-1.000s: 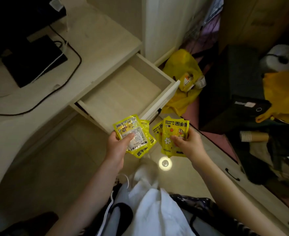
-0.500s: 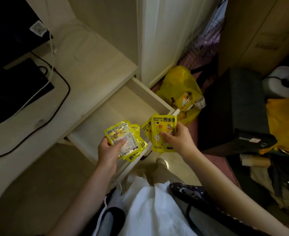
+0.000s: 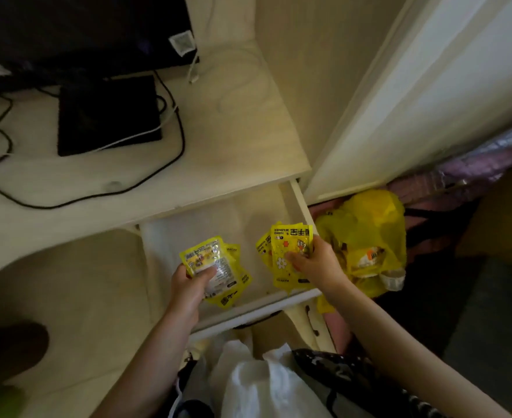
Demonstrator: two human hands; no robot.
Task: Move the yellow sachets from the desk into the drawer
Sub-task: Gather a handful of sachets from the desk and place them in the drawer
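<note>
Home room: desk [image 3: 224, 140] w/ monitor [image 3: 76, 31], floor clutter.

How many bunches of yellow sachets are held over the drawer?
2: one bunch in the left hand, one bunch in the right hand. Overlap hides the sachet count.

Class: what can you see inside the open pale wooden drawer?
Inside the pale wooden drawer, only bare floor shows. Two handfuls of yellow sachets, held above, cover part of it.

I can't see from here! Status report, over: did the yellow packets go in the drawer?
Left hand and right hand each grip yellow sachets. Both bunches over the open drawer, not released. Nothing in the way.
</note>
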